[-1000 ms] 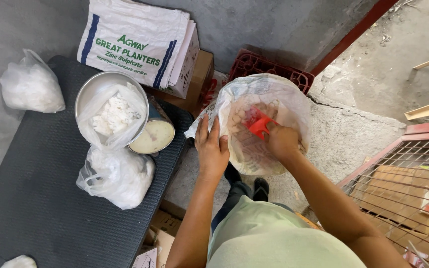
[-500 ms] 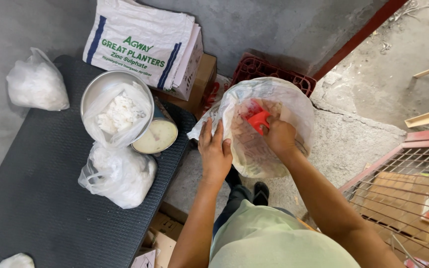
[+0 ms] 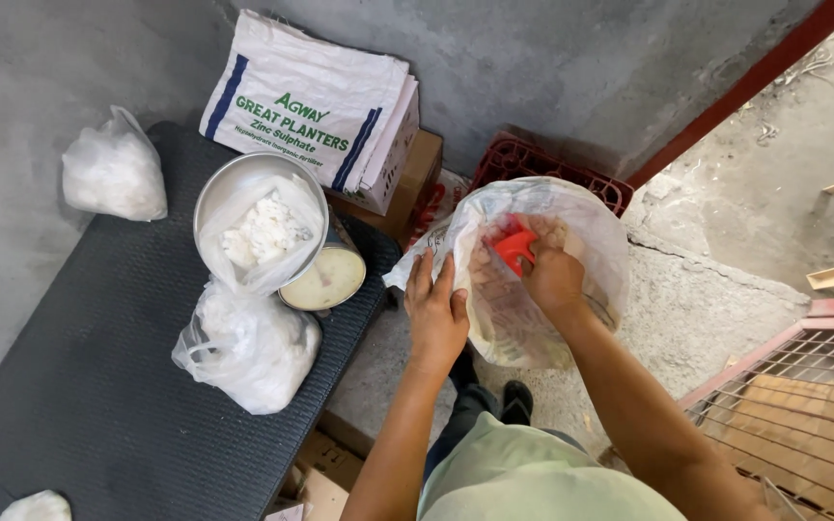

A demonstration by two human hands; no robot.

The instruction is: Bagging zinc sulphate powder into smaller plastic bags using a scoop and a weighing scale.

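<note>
My left hand (image 3: 437, 314) grips the near rim of a large clear plastic bag (image 3: 583, 230), holding it up and open. Inside the bag, my right hand (image 3: 551, 275) is closed on a red scoop (image 3: 514, 248) sunk among pale granules. To the left, a round metal bowl (image 3: 219, 186) lined with clear plastic holds white lumps (image 3: 264, 233). Below the bowl lies a tied plastic bag of white powder (image 3: 249, 347).
A black mat (image 3: 89, 405) carries the bowl, a tin can (image 3: 326, 277) and another tied white bag (image 3: 114, 173). Folded woven sacks (image 3: 311, 108) lie on a cardboard box by the concrete wall. A red crate (image 3: 533, 159) sits behind the bag. A metal grate (image 3: 803, 415) stands at right.
The view has shifted slightly. My right hand with the red scoop has dipped a little lower in the bag; my left hand keeps its hold on the rim.
</note>
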